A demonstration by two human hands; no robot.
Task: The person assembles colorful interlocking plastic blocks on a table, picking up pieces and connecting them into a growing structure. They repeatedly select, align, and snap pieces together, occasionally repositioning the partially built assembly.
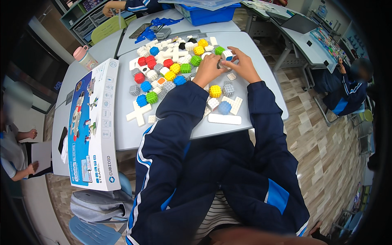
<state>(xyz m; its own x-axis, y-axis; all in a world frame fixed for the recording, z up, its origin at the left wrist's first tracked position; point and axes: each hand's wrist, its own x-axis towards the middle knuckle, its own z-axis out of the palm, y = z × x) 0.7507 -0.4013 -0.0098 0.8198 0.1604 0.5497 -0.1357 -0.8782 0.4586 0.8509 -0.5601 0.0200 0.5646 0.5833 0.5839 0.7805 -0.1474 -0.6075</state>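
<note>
Hands (226, 65) mid-table (134, 139); edges w/ free room

Two hands at the centre of the table: left hand (208, 69), right hand (243, 65). Yellow studded cubes (215, 91): five. Red cubes (139, 77): five. Green cubes (152, 97): five. Blue cubes (145, 86): five or so. White cross plates (139, 113): two. Long white bar (224, 119): one. Printed box (93, 122): one. Pink-lidded bottle (85, 57): one.
</note>
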